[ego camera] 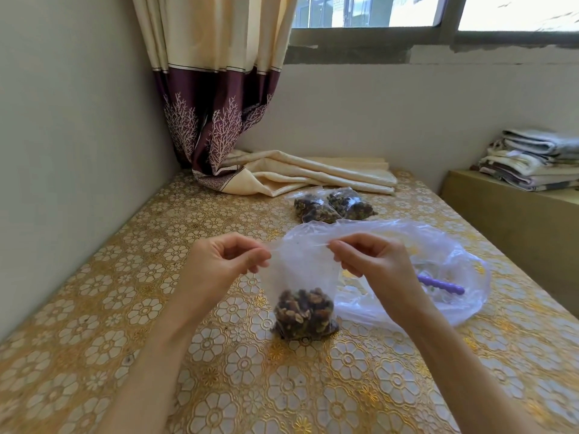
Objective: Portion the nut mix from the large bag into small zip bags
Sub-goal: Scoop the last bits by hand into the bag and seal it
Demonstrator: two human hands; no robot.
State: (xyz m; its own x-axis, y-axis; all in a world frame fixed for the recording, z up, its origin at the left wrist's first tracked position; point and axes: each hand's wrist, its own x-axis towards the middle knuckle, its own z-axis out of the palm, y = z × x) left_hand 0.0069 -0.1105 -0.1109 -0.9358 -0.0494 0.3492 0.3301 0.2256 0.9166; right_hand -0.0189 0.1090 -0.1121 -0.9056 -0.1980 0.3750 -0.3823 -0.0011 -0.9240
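Two hands pinch the zip bag [302, 286] by its top corners: your left hand [228, 261] at 9 o'clock, right hand [369, 261] at 3. Its seal runs level between them; nuts rest on the table [125, 308].

one head-worn view looks forward and down, close over the table [125, 308].

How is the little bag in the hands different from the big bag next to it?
The small zip bag stands upright, pinched at its top by the left hand and right hand; the large bag lies slumped and open. The small zip bag holds a clump of nuts; the large bag shows a purple scoop. Both are clear plastic.
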